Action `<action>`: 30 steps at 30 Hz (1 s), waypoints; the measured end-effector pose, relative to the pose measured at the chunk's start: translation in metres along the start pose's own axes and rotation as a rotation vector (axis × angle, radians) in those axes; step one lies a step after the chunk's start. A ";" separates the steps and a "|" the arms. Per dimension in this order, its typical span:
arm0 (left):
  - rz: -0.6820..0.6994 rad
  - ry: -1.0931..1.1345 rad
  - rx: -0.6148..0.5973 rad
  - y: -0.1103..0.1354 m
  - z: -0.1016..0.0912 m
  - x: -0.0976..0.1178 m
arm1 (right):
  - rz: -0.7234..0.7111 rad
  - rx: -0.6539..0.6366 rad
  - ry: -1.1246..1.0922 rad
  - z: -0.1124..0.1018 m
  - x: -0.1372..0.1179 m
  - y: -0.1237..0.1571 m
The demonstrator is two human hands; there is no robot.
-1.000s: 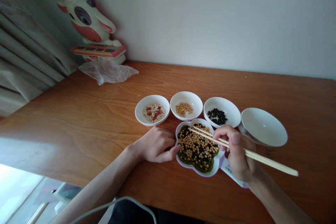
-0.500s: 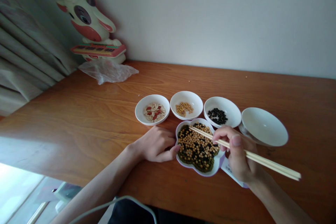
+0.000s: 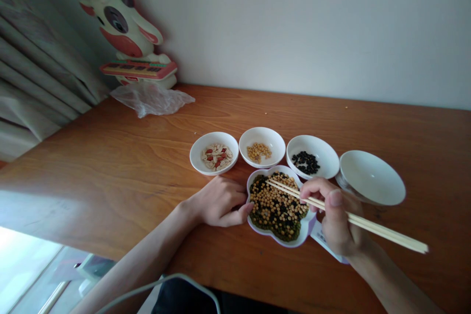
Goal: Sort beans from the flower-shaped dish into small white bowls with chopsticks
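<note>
While your left hand (image 3: 221,203) lies curled against the dish (image 3: 306,228) (whether its grip pinches it, I cannot tell), your right hand (image 3: 336,218) pinches the chopsticks (image 3: 386,231), their tips at the beans (image 3: 275,203); the dish sits on the worktop (image 3: 147,171), just before the bowls (image 3: 371,176).

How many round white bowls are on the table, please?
4: the leftmost bowl, the second bowl with yellow beans, the third bowl with black beans, and the rightmost bowl, beyond the right hand.
</note>
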State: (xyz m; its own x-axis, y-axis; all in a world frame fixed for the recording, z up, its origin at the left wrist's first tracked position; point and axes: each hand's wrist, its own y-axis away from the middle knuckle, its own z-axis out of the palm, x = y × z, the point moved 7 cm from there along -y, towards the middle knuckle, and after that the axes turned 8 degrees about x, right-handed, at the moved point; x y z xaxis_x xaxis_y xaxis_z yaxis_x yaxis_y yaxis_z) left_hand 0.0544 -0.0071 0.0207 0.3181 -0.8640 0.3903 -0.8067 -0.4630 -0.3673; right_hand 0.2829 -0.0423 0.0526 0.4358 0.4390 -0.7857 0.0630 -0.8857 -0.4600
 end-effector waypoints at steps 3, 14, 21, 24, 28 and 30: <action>-0.001 -0.002 -0.004 0.000 0.001 0.000 | -0.003 0.000 0.007 0.000 0.000 0.000; -0.008 -0.008 -0.011 0.002 0.003 -0.002 | -0.054 0.078 -0.018 -0.005 -0.008 -0.003; -0.013 -0.005 -0.016 0.001 0.002 -0.002 | -0.018 -0.022 -0.133 0.003 0.001 0.002; -0.013 -0.001 -0.013 0.001 0.002 -0.001 | 0.004 -0.043 -0.110 0.004 0.002 0.002; -0.011 0.003 -0.011 0.001 0.001 -0.001 | 0.023 -0.032 -0.064 0.003 0.001 0.000; -0.010 0.003 -0.011 0.001 0.002 -0.001 | 0.011 -0.028 -0.060 0.002 -0.001 -0.001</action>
State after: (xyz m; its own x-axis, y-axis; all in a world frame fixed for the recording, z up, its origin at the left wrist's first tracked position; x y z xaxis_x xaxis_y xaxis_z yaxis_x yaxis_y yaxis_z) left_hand 0.0539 -0.0067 0.0183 0.3252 -0.8586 0.3964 -0.8088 -0.4697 -0.3539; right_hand 0.2801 -0.0418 0.0527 0.3820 0.4363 -0.8147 0.0835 -0.8942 -0.4398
